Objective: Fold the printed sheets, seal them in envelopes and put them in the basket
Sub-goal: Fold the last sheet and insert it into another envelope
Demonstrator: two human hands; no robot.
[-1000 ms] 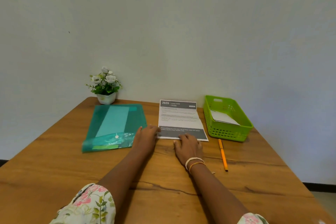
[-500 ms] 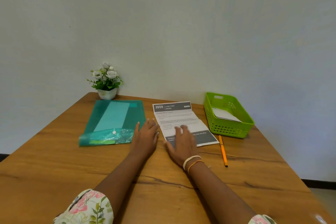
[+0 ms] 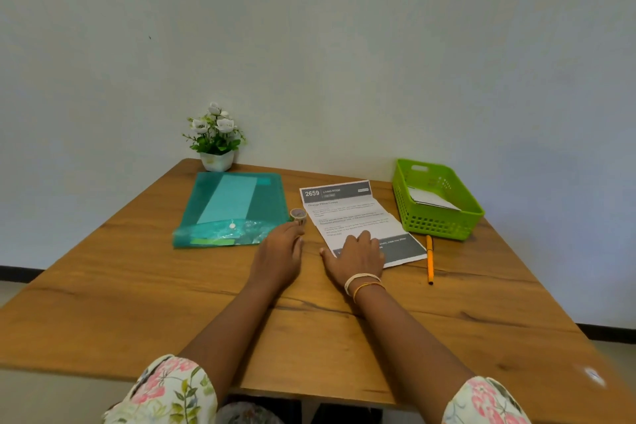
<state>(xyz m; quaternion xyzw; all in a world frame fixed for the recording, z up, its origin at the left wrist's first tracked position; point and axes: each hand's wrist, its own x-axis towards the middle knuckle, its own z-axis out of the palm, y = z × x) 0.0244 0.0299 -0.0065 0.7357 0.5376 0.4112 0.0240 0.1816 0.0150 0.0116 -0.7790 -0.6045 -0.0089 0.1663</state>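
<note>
Sheet (image 3: 351, 217) turned; right hand (image 3: 358, 253) flat on near end, seemingly.

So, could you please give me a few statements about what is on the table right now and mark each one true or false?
1. The right hand rests flat on the near end of the sheet. True.
2. The basket is empty. False: white paper lies in it.
3. The pen lies between sheet and basket, on the table. True.
4. The folder sits right of the sheet. False: it is to the left.
5. The left hand grips the pen. False: its fingertips are at a small tape roll.
</note>
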